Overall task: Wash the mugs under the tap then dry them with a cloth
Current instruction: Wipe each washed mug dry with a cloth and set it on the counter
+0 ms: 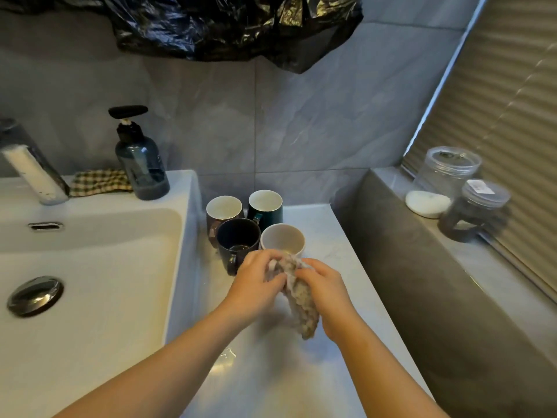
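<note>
While 4 mugs [254, 227] stand upright, both hands grip a cloth [298, 294].

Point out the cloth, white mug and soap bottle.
cloth [298, 294], head view, bunched middle between the hands
white mug [282, 239], head view, inner wall
soap bottle [141, 170], head view, body
</note>
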Tool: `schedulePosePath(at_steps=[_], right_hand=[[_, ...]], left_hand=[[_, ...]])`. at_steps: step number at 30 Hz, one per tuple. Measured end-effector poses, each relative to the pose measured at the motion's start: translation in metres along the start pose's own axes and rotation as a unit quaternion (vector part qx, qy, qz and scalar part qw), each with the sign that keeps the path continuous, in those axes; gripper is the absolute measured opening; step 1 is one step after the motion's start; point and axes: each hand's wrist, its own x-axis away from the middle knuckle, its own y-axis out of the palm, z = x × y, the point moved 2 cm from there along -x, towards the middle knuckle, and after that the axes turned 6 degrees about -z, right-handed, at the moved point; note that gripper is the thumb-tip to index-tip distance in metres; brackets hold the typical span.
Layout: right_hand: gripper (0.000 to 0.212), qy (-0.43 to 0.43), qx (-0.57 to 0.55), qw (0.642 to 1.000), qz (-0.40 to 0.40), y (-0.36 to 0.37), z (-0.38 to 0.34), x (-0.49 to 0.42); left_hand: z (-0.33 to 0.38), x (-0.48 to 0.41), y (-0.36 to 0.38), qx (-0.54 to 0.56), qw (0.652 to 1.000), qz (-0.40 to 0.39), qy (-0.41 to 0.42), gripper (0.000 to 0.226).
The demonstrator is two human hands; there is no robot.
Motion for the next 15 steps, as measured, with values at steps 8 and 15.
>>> schedulePosePath(at_steps=[8, 15], right_hand=[[0.021, -0.061, 0.167, 0.980, -0.085, 0.012, 0.016, 0.041], [0.017, -0.210, 0.542, 0.807, -0.105, 0.027, 0.065, 0.069]], left_hand=[[0.007, 0.052, -0.037, -0.151, 0.985, -0.079, 0.033, 0.024], [-0.020, 0.097, -0.012, -0.553, 0.776, -0.171, 0.249, 0.010]])
